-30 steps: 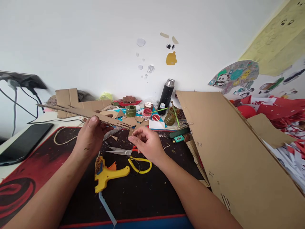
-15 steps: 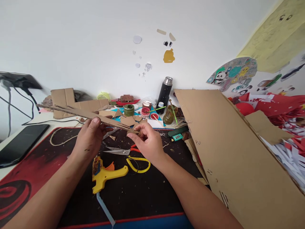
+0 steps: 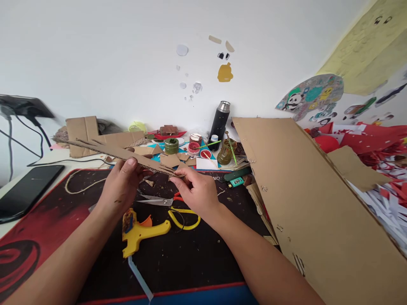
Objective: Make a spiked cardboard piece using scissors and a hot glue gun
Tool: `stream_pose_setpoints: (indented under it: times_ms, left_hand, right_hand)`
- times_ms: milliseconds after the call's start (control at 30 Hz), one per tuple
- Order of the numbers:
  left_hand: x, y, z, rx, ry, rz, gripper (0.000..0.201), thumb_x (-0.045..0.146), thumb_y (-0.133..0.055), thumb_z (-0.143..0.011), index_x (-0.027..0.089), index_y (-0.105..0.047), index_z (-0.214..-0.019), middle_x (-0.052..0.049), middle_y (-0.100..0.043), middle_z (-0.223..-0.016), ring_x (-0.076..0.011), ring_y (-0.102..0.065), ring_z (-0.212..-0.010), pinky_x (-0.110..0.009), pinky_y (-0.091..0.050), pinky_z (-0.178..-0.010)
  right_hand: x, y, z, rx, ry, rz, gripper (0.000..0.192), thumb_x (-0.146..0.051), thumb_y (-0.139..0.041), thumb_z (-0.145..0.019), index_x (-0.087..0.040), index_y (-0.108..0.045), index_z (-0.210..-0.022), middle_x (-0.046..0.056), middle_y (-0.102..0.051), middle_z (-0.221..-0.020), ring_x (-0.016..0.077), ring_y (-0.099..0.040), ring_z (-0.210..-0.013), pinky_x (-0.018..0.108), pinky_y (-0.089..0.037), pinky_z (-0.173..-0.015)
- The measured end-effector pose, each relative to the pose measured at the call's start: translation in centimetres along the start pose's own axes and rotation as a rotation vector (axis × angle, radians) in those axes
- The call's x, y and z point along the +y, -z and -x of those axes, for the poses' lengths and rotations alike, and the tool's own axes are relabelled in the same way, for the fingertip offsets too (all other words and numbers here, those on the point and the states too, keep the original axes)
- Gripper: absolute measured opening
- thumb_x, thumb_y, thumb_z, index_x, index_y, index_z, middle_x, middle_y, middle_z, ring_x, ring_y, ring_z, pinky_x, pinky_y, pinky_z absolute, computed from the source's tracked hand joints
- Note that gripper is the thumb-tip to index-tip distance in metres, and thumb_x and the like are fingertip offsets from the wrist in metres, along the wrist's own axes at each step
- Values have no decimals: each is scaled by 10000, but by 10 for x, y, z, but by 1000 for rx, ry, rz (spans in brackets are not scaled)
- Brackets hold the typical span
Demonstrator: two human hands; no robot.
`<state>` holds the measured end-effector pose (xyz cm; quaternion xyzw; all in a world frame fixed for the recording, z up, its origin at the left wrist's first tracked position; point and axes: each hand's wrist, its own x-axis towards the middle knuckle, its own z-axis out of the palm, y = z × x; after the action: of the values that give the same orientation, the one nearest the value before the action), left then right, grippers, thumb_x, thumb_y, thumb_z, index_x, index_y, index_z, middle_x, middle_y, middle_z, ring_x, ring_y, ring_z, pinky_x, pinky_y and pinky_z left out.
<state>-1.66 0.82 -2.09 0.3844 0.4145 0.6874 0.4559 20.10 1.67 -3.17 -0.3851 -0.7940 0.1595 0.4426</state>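
Note:
A long, narrow cardboard strip [image 3: 110, 149] with torn, split ends is held up above the dark desk mat [image 3: 197, 262]. My left hand [image 3: 122, 182] grips it near the middle, thumb along its near edge. At the strip's right end my right hand [image 3: 197, 186] pinches the cardboard between thumb and fingers; part of that end is hidden by the fingers. Below the hands lie scissors [image 3: 160, 201] with their blades apart and red and yellow handles. A yellow hot glue gun [image 3: 143, 233] rests nearer to me, a pale blue glue stick [image 3: 140, 279] coming from its back.
To the right leans a large cardboard panel [image 3: 305, 182]. Paint jars [image 3: 171, 145], a black flask [image 3: 220, 123] and cardboard scraps [image 3: 170, 160] stand or lie along the wall. A black phone [image 3: 30, 190] is at the left, near some string [image 3: 71, 190].
Both hands and the strip keep nearly the same pose. The strip's left end has shifted slightly right, and the view has moved a little.

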Motion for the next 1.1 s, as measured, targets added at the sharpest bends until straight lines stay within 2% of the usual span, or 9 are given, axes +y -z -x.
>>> stream_pose_setpoints:
  times_ms: [233,333,767,1100]
  left_hand:
    - [2,-1,0,37,-15,-3,554,648,-985,-652,241,-812,-985,-35,-763,-967,-208,-680,-884,-312,-615,-769]
    - [2,-1,-1,46,-8,-4,563,658,-991,-630,238,-805,-956,-44,-777,-1002,-213,-689,-907,-311,-611,-762]
    - [0,2,-3,94,11,-8,571,661,-984,-632,237,-780,-956,-43,-808,-1025,-232,-730,-918,-359,-611,-802]
    - [2,2,-2,74,27,-20,552,653,-969,-667,235,-763,-963,-26,-796,-977,-203,-732,-837,-322,-598,-764]
  right_hand:
    - [2,2,-1,22,117,76,270,-409,-604,-1128,-210,-787,-1119,42,-865,-947,169,-805,-776,265,-524,-710]
    - [3,3,-2,5,146,144,277,-400,-578,-1140,-224,-791,-1111,47,-869,-991,180,-820,-835,270,-527,-723]
    - [4,5,-4,40,204,254,352,-376,-500,-1166,-206,-774,-1023,8,-819,-778,149,-756,-665,289,-417,-629]
    - [5,3,-4,22,220,279,373,-369,-487,-1167,-201,-770,-991,12,-818,-783,151,-753,-649,308,-385,-599]
